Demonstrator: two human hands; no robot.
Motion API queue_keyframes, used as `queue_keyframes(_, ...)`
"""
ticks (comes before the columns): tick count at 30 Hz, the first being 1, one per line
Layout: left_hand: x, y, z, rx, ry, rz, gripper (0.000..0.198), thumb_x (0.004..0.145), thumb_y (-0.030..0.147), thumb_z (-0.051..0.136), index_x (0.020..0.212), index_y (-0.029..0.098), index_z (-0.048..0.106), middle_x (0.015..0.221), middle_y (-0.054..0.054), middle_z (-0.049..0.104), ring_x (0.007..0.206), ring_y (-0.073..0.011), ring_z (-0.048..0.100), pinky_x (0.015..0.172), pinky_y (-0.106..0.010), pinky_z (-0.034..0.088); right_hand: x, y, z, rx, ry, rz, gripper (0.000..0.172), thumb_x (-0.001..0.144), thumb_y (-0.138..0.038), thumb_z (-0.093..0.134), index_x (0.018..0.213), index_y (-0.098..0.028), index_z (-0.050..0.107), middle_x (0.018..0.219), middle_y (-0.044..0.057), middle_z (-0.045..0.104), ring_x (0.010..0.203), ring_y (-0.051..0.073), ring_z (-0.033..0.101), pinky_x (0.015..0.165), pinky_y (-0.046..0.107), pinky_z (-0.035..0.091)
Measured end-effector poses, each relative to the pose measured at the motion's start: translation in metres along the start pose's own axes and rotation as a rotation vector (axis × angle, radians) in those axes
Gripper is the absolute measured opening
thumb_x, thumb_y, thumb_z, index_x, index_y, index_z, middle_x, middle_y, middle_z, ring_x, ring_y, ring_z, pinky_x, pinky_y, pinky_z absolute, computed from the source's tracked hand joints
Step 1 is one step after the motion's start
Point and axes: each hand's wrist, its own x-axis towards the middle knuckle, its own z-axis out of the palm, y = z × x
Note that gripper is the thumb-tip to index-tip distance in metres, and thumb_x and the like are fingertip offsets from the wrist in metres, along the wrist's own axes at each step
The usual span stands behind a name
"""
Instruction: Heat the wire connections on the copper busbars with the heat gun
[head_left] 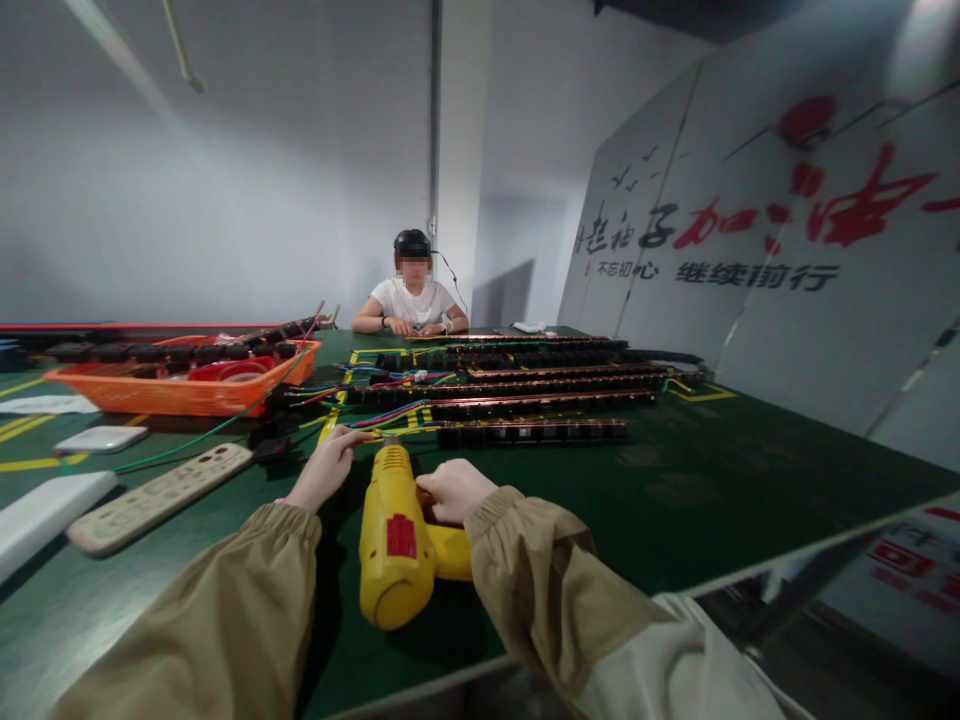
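One basket (172,395) and one power strip (161,500) are lying left; your left hand (324,470) is pinching wires (412,430), one heat gun (384,570) dividing it from your curled right hand (454,490), grip unclear.

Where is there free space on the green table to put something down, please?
The widest bare patch of the green table lies right of the right sleeve, between the black strips and the table's right edge. Left is crowded: orange basket, power strip.

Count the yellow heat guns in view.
1: the yellow heat gun, between the left hand and the right hand, nozzle facing away from the wearer; no other shows.
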Motion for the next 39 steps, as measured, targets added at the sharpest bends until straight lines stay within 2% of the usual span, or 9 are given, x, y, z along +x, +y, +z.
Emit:
queue_keyframes(4,0.001,0.004,0.0,-0.107,0.028,-0.049,0.037,0.078,0.021,0.033,0.101,0.019,0.063,0.096,-0.006,0.052,0.073,-0.014,0.053,0.073,-0.029,0.047,-0.014,0.019,0.005,-0.004,-0.007,0.077,0.026,0.088,-0.038,0.052,0.098,-0.014,0.057,0.091,0.003,0.059,0.083,0.014,0.058,0.076,0.034,0.048)
queue_keyframes(10,0.001,-0.003,0.009,-0.323,0.036,-0.221,0.03,0.074,0.035,0.044,0.094,0.016,0.054,0.093,-0.007,0.059,0.068,-0.0145,0.056,0.066,-0.03,0.049,-0.036,0.041,0.009,-0.002,0.0,0.155,0.026,0.088,-0.038,0.052,0.098,-0.014,0.057,0.091,0.003,0.059,0.084,0.014,0.058,0.077,0.035,0.048)
queue_keyframes(14,0.002,-0.01,0.011,-0.362,0.045,-0.3,0.041,0.069,0.048,0.05,0.092,0.015,0.055,0.09,-0.007,0.062,0.063,-0.0144,0.057,0.065,-0.032,0.048,-0.052,0.046,0.007,0.005,0.002,0.174,0.027,0.089,-0.039,0.051,0.096,-0.014,0.057,0.088,0.002,0.06,0.082,0.014,0.058,0.077,0.035,0.047)
queue_keyframes(19,0.006,-0.005,0.006,-0.41,0.061,-0.36,0.053,0.061,0.059,0.056,0.088,0.013,0.061,0.084,-0.007,0.065,0.059,-0.0148,0.058,0.063,-0.031,0.047,-0.061,0.047,0.005,-0.005,0.008,0.184,0.026,0.089,-0.038,0.051,0.095,-0.014,0.057,0.086,0.002,0.059,0.08,0.014,0.057,0.077,0.034,0.047)
queue_keyframes(25,0.008,-0.005,0.005,-0.419,0.052,-0.398,0.047,0.064,0.06,0.05,0.074,0.015,0.06,0.067,-0.002,0.061,0.057,-0.0157,0.057,0.056,-0.028,0.044,-0.044,0.038,0.003,-0.038,0.011,0.147,0.027,0.089,-0.038,0.051,0.096,-0.014,0.057,0.088,0.002,0.06,0.082,0.014,0.058,0.078,0.035,0.047)
queue_keyframes(31,0.009,-0.01,0.01,-0.382,0.075,-0.414,0.045,0.066,0.058,0.046,0.076,0.016,0.057,0.063,0.0,0.056,0.054,-0.0149,0.055,0.057,-0.028,0.043,-0.01,0.01,-0.002,-0.04,0.022,0.06,0.027,0.088,-0.039,0.052,0.097,-0.014,0.057,0.091,0.003,0.06,0.083,0.015,0.058,0.077,0.035,0.048)
queue_keyframes(39,0.01,-0.016,0.011,-0.212,0.061,-0.296,0.044,0.071,0.055,0.039,0.078,0.016,0.058,0.077,-0.006,0.061,0.076,-0.0204,0.056,0.073,-0.033,0.044,0.019,-0.024,-0.008,-0.026,0.053,-0.046,0.027,0.087,-0.038,0.053,0.099,-0.014,0.058,0.089,0.003,0.061,0.083,0.015,0.058,0.078,0.035,0.047)
